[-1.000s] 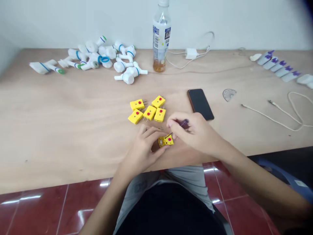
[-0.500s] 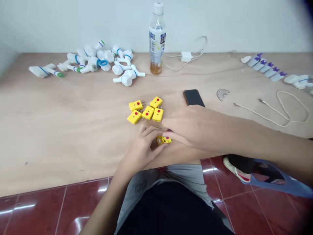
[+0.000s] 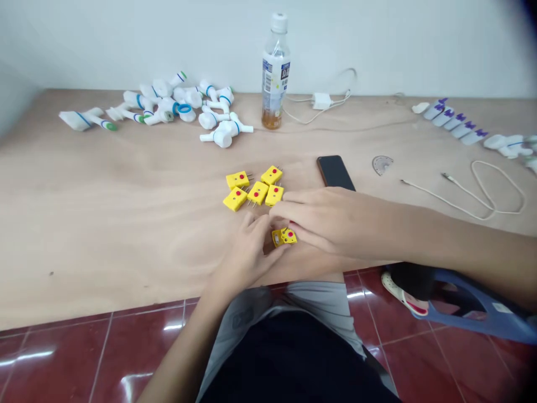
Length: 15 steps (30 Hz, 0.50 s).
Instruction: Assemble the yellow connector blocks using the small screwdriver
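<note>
Near the table's front edge, a small yellow connector with a red dot lies between my hands, its inside partly showing. My left hand holds it from the left, thumb along its lower side. My right hand reaches over from the right, fingers bent together at its upper right; what the fingertips pinch, if anything, is hidden. Just beyond lie several yellow connectors with red dots and metal pins, among them one at the left and one close to my right fingers.
A black phone lies past my right wrist. Behind stand a bottle and a white adapter. White fittings lie back left. A protractor, a white cable and purple-topped pieces are at right.
The view has shifted slightly. My right fingers have moved a little left over the connector's upper side, and more of the connector now shows. My left hand stays beside it.
</note>
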Tool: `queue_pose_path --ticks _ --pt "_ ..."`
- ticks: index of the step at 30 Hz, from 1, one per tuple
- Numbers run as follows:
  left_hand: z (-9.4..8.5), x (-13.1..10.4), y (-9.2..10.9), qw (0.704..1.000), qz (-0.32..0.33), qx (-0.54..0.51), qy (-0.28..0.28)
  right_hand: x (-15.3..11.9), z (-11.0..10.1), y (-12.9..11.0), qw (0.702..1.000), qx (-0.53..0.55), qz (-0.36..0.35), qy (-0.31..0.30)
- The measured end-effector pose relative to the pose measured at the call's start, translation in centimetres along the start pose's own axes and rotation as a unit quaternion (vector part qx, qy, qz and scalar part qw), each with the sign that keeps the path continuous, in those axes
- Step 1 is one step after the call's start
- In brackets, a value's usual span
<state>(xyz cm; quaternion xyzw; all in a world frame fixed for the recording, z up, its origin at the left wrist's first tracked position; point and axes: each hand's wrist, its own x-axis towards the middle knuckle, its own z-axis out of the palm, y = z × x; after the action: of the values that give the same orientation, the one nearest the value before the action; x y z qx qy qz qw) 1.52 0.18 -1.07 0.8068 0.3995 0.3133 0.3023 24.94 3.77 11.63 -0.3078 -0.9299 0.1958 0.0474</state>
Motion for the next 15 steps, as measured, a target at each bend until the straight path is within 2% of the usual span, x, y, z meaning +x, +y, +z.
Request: queue_pose_path --ticks 3,6,15 --pt "0.21 -0.37 -0.15 0.999 -0.033 -0.037 0.022 0.01 -0.08 0.03 1.0 0.013 0.017 0.001" --pt "0.37 -0.52 -0.36 0.997 -0.039 -0.063 0.019 0.25 -0.02 0.19 0.998 0.051 0.031 0.009" --pt "0.02 -0.11 -0.1 0.999 -0.029 -0.039 0.009 0.89 -0.26 0.14 0.998 0.036 0.047 0.004"
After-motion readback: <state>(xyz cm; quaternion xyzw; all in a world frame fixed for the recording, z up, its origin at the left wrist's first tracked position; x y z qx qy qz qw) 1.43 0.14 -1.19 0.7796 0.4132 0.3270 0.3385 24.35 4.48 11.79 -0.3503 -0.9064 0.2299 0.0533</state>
